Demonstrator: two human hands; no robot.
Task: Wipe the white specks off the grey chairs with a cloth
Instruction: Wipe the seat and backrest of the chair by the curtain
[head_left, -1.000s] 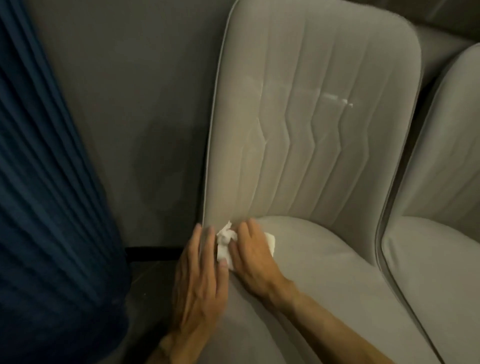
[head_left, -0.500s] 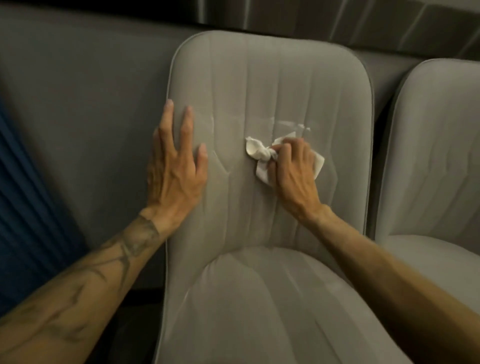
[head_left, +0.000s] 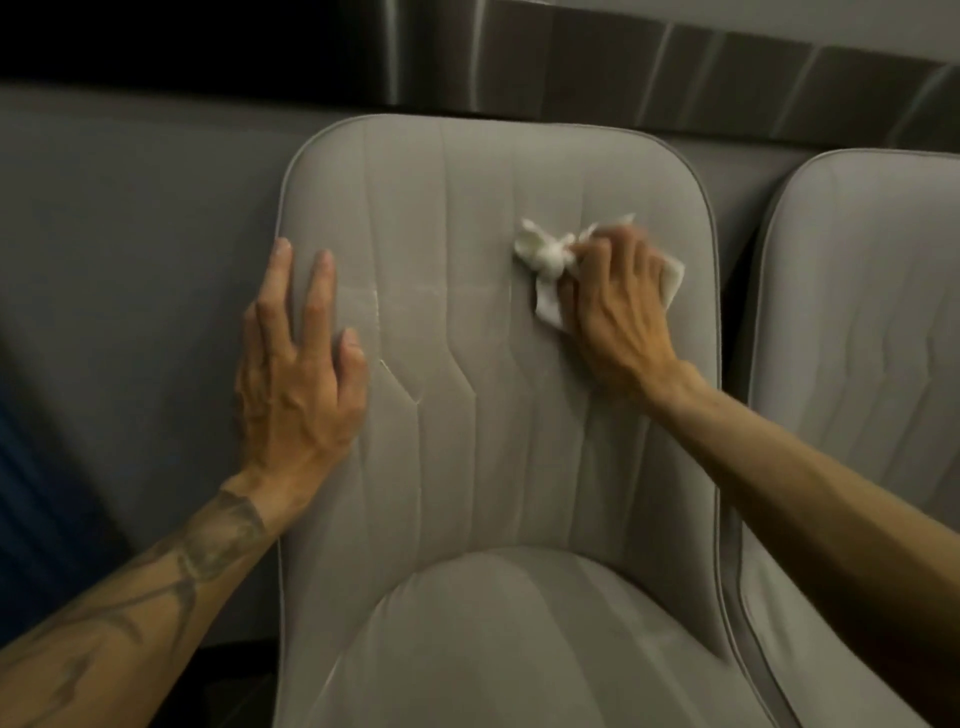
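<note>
A grey padded chair (head_left: 467, 441) fills the middle of the view, its stitched backrest facing me. My right hand (head_left: 618, 312) grips a crumpled white cloth (head_left: 545, 254) and presses it against the upper right of the backrest. Part of the cloth sticks out on the hand's right side. My left hand (head_left: 296, 364) lies flat with straight fingers on the backrest's left edge. A faint pale streak (head_left: 395, 291) runs across the backrest between the two hands, with a whitish line along a seam near the left hand.
A second grey chair (head_left: 862, 338) stands close on the right. A grey wall (head_left: 130, 234) is behind and to the left, topped by a metallic ledge (head_left: 675, 73). Dark blue fabric (head_left: 31, 493) shows at the far left.
Both hands rose from the seat's back left corner to the backrest a second ago. Since half a second ago the right hand with the cloth has slid right and slightly upward along the streak.
</note>
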